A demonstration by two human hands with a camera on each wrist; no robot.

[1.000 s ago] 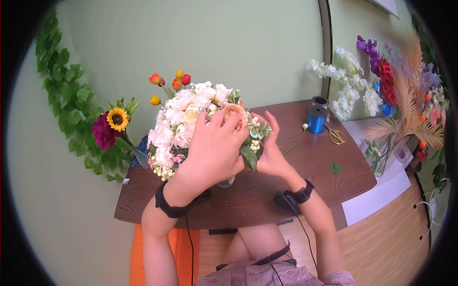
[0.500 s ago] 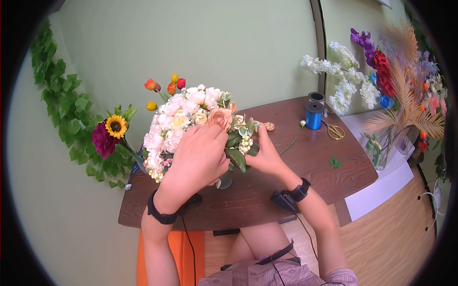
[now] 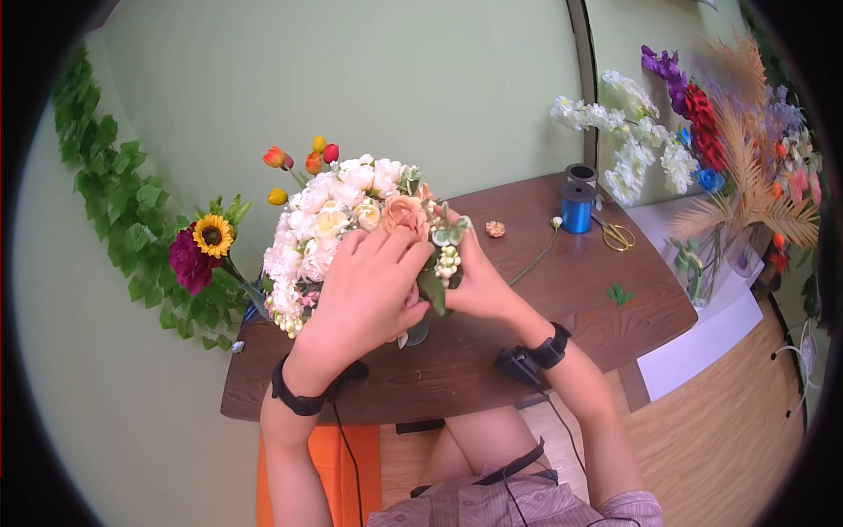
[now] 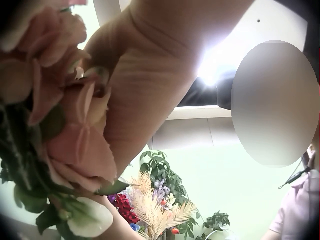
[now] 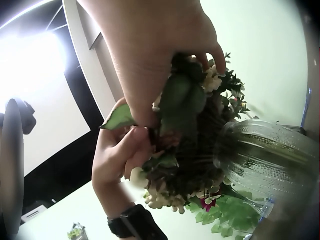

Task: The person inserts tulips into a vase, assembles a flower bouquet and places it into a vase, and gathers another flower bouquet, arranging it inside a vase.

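Observation:
A dome of pale pink and cream flowers (image 3: 320,206) stands in a textured glass vase (image 5: 265,155), its stems dark in the right wrist view. The left hand (image 3: 369,281) lies over the front of the bouquet, fingers bent around the blooms just below a peach rose (image 3: 405,215). At the bouquet's right side the right hand (image 3: 479,281) curls round green leaves (image 3: 431,290) and white berries (image 3: 448,261). Thumbs of both hands come close together under the foliage; what exactly they pinch is hidden. Pink petals (image 4: 82,150) fill the left of the left wrist view.
On the brown table (image 3: 562,325) are a loose peach bloom (image 3: 495,229), a white bud on a stem (image 3: 556,223), a blue ribbon spool (image 3: 577,209), gold-handled scissors (image 3: 618,236) and a green leaf sprig (image 3: 619,295). A sunflower (image 3: 213,235) stands left; taller flowers (image 3: 707,132) stand right.
The head view has shifted slightly. The right hand has drawn in toward the left hand, its fingers now closer around the greenery. The loose peach bloom on the table has come into sight.

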